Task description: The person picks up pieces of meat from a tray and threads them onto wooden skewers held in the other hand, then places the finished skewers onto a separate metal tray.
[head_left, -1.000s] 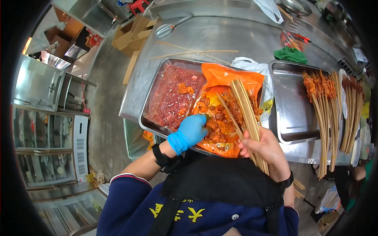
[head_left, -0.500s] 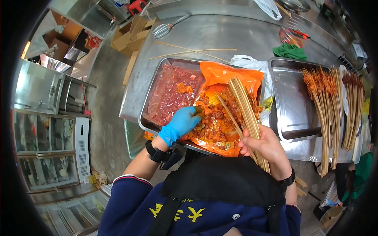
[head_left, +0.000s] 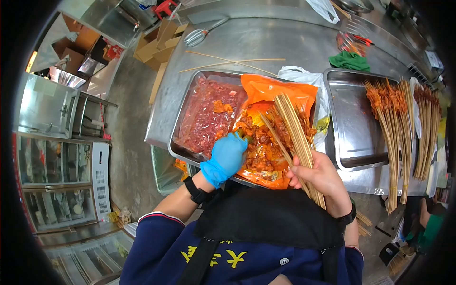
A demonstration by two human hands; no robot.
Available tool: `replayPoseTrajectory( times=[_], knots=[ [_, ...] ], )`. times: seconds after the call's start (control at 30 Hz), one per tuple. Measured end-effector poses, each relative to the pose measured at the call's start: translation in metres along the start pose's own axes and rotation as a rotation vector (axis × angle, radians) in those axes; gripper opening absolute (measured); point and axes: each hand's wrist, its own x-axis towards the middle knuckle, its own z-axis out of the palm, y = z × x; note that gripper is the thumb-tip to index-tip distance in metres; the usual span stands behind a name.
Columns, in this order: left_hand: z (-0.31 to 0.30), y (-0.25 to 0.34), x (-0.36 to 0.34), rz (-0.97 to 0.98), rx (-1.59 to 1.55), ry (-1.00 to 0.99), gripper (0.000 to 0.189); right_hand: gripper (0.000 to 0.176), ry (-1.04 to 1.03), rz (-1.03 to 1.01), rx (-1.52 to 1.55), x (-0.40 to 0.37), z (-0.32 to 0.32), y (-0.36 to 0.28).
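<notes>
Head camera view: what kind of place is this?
Probably a food-prep kitchen for grilled skewers: a steel worktable, raw marinated meat, finished skewers, and the right hand holding bamboo sticks.

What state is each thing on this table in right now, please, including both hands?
Left hand, gloved, fingers curled into the marinated meat.
Right hand, bare, closed around the bamboo skewers.
Orange bag, open, lying in the left tray.
Right tray, partly filled, loaded skewers laid along its right side.
Green cloth, crumpled on the table.
</notes>
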Motion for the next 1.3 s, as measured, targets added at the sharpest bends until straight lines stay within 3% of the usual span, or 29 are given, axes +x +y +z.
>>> replayPoseTrajectory(
  times=[0.07, 0.13, 0.17, 0.23, 0.3, 0.37, 0.5, 0.57, 0.67, 0.8, 0.9, 0.97, 1.1, 1.17, 1.3],
  knots=[
    [-0.001, -0.002, 0.001, 0.002, 0.036, -0.041, 0.03, 0.013, -0.003, -0.001, 0.002, 0.0, 0.001, -0.001],
    [-0.004, -0.006, 0.0, 0.065, -0.258, 0.237, 0.028, 0.013, 0.001, -0.008, 0.006, -0.001, 0.0, -0.001],
    [-0.006, -0.01, 0.001, 0.071, -0.252, 0.238, 0.028, 0.013, 0.005, -0.007, -0.001, -0.001, 0.0, -0.001],
    [-0.012, -0.015, -0.001, -0.275, -1.342, 0.192, 0.022, 0.013, 0.0, 0.001, -0.01, 0.0, 0.001, 0.0],
    [-0.03, -0.022, -0.001, -0.367, -1.493, 0.104, 0.025, 0.013, 0.003, -0.005, -0.009, 0.001, 0.002, 0.0],
    [-0.029, -0.02, 0.0, -0.309, -1.719, 0.249, 0.028, 0.014, 0.006, -0.007, -0.013, 0.0, 0.002, 0.0],
    [-0.035, -0.013, 0.001, -0.375, -1.667, 0.261, 0.032, 0.014, 0.007, -0.016, 0.0, -0.001, 0.002, 0.0],
    [-0.045, -0.006, 0.004, -0.403, -2.039, 0.264, 0.032, 0.014, 0.004, -0.022, 0.002, 0.0, 0.002, 0.001],
    [-0.037, -0.001, 0.014, -0.341, -1.76, 0.257, 0.029, 0.013, 0.009, -0.03, 0.007, 0.0, 0.002, 0.002],
    [-0.029, -0.002, 0.016, -0.36, -1.822, 0.191, 0.027, 0.012, 0.005, -0.04, 0.018, 0.0, 0.001, 0.003],
    [-0.012, -0.007, 0.017, -0.343, -1.928, 0.334, 0.026, 0.01, 0.006, -0.032, 0.005, 0.001, 0.001, 0.004],
    [-0.02, -0.008, 0.015, -0.308, -1.959, 0.211, 0.029, 0.01, 0.003, -0.04, 0.0, 0.0, 0.001, 0.004],
    [-0.002, -0.025, 0.022, -0.34, -1.818, 0.181, 0.031, 0.012, -0.04, -0.024, -0.042, -0.001, -0.002, 0.002],
    [-0.003, -0.021, 0.027, -0.365, -2.19, 0.164, 0.029, 0.012, -0.052, -0.021, -0.06, 0.0, -0.003, 0.002],
    [-0.033, 0.001, 0.023, -0.361, -2.331, 0.179, 0.028, 0.012, -0.082, -0.008, -0.064, 0.0, -0.005, 0.0]
  ],
)
